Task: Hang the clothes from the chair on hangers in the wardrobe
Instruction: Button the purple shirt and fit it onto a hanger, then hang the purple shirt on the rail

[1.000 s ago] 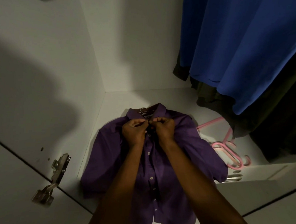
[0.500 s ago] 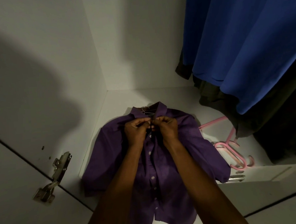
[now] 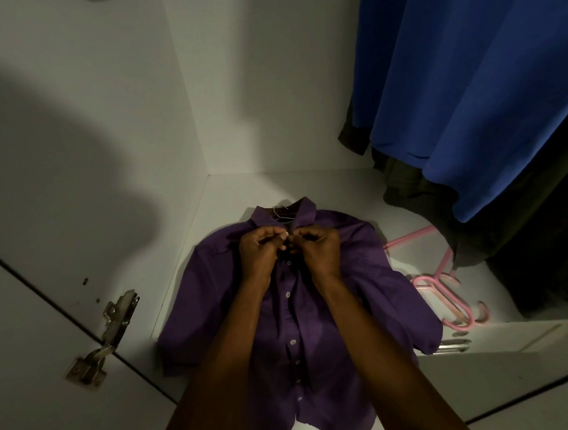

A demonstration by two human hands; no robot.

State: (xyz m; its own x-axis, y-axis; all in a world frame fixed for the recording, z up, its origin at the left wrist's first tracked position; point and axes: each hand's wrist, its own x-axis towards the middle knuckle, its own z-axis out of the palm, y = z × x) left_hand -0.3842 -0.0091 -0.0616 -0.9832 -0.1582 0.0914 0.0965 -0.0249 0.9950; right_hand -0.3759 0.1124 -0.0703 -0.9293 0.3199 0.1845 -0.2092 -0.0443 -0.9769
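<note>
Hands (image 3: 289, 247) on smooth purple shirt (image 3: 363, 286)

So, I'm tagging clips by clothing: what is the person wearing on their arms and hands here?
Nothing that shows. Both forearms are bare right down to the bottom edge of the view, with no sleeve or cuff in sight. The left hand and right hand have no gloves, and no rings, watch or bracelet can be seen in the dim light. The fingernails look short and light.

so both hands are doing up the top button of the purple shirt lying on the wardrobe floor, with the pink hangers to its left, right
Not quite. In the head view the pink hangers lie to the right of the purple shirt, not its left. The rest holds: the left hand and right hand pinch the shirt near its collar on the wardrobe floor.
</note>
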